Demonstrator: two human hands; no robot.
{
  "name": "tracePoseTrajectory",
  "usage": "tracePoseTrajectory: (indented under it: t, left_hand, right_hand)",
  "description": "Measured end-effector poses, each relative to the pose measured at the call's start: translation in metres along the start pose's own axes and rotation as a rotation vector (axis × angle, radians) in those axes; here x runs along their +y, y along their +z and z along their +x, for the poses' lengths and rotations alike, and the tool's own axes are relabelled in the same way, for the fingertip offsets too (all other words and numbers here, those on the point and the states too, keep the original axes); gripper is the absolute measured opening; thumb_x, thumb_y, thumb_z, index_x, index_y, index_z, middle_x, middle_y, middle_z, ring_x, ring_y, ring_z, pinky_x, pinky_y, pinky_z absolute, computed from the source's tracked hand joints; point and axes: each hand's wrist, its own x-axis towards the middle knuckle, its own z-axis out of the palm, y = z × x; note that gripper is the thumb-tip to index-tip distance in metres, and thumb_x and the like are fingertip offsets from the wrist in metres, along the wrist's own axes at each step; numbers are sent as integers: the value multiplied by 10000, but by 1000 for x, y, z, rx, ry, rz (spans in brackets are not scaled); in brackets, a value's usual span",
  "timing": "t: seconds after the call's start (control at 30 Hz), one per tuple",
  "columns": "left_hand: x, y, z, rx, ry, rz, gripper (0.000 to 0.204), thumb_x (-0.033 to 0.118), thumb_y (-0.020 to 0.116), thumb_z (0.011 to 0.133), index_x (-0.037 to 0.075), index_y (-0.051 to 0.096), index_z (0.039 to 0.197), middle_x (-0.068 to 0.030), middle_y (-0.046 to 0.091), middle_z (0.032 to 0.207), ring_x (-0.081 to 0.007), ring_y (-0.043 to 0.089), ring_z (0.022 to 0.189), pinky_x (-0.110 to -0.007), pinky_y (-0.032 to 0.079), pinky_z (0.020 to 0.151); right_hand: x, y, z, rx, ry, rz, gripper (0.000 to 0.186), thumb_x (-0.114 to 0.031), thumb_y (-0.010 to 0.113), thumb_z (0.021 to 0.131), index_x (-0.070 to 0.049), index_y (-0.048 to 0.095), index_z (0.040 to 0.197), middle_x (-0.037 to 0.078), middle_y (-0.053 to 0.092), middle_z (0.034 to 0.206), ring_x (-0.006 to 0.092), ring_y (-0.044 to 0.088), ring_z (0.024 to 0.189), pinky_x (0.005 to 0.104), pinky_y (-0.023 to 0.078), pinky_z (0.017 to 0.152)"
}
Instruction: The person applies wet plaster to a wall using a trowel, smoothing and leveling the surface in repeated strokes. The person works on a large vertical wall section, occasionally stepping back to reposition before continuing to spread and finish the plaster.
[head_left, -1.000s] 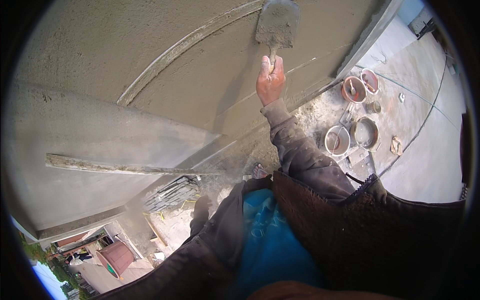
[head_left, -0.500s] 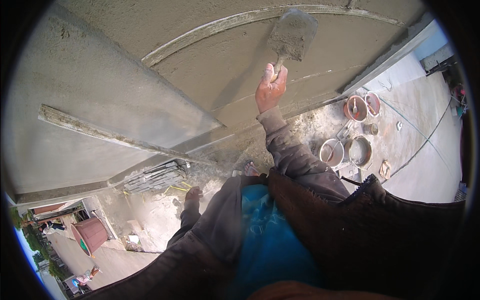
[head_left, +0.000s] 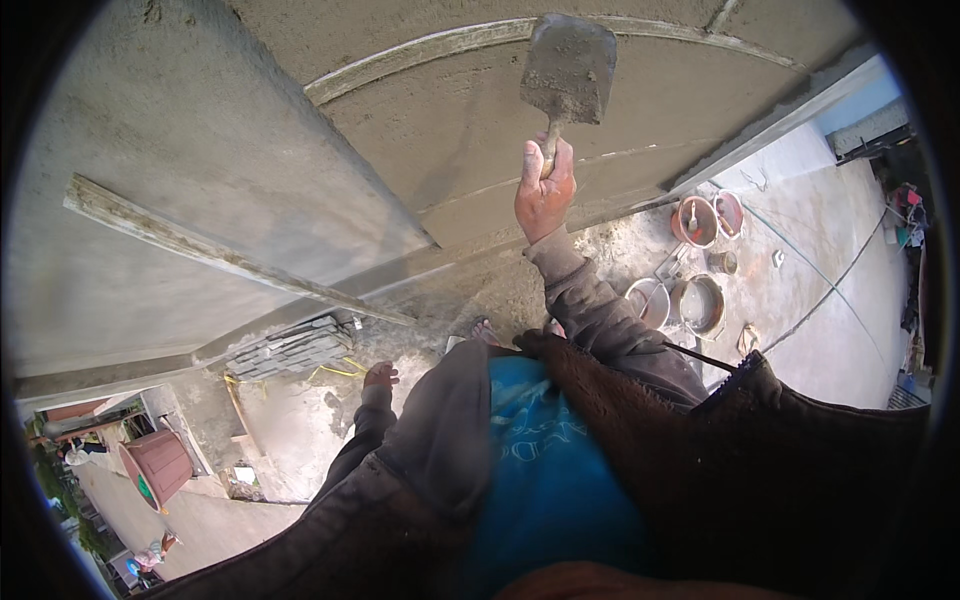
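Note:
My right hand (head_left: 545, 190) is closed round the handle of a square-bladed metal trowel (head_left: 568, 70) smeared with grey mortar, held up against the damp plastered wall (head_left: 670, 110). A pale curved strip (head_left: 420, 57) runs across the plaster behind the blade. My left hand (head_left: 380, 376) hangs low beside my leg, fingers loosely apart with nothing in them, above the dusty ground. A long straight batten (head_left: 230, 248) rests against the smoother grey wall section (head_left: 150, 300) on the left.
Buckets and basins (head_left: 700, 300) with mortar and tools stand on the concrete at right, near a hose (head_left: 815, 260). Grey slabs (head_left: 282, 348) are stacked by the wall's foot. A large maroon tub (head_left: 158, 468) and two other people (head_left: 150, 555) are at lower left.
My view has shifted a little, moving the wall and buckets in the picture. The trowel has moved slightly across the plaster. My left hand has swung outward from my leg.

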Motion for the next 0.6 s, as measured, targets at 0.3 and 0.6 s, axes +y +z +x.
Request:
tracePoseTrajectory:
  t: [0.3, 0.6]
  left_hand:
    - [-2, -2, 20, -51, 143, -59, 300, 289, 551, 995, 63, 613, 1184, -105, 705, 962, -194, 674, 712, -307, 512, 593]
    - [-30, -18, 1, -6, 24, -99, 357, 341, 539, 991, 96, 587, 1247, -85, 702, 1018, -186, 671, 773, -320, 484, 618]
  right_hand:
    - [-22, 68, -37, -107, -108, -125, 340, -304, 651, 951, -17, 551, 1104, 156, 595, 961, 354, 637, 841, 428, 510, 677]
    - [-39, 74, -53, -77, -34, 45, 306, -256, 691, 924, -46, 571, 1111, 124, 577, 914, 335, 620, 772, 403, 501, 643]
